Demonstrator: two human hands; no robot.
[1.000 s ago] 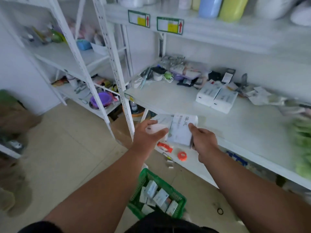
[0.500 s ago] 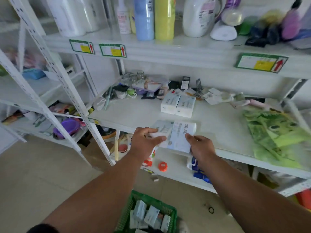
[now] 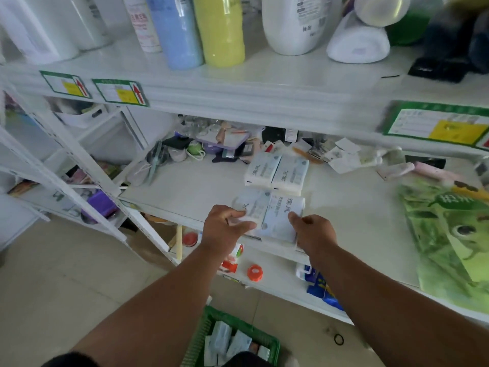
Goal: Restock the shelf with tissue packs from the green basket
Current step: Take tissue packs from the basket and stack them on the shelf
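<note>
A white metal shelf (image 3: 190, 186) with perforated uprights stands on a pale tiled floor (image 3: 53, 274). Its middle board is smooth and painted white, cluttered at the back with small goods, and a glossy green bag (image 3: 449, 242) lies flat at the right. Two soft, plastic-wrapped tissue packs (image 3: 276, 172) already lie side by side on the board, long axes running toward the back. Just in front of them, over the board's front edge, both hands hold two more packs (image 3: 270, 213) side by side — rectangular, pale blue-white, long axes also pointing backward. The left hand (image 3: 225, 229) pinches the left pack's near corner; the right hand (image 3: 312, 231) grips the right pack's near end, though whether the packs touch the board is unclear. The green basket (image 3: 201, 337) — plastic lattice — sits on the floor below, holding more packs.
</note>
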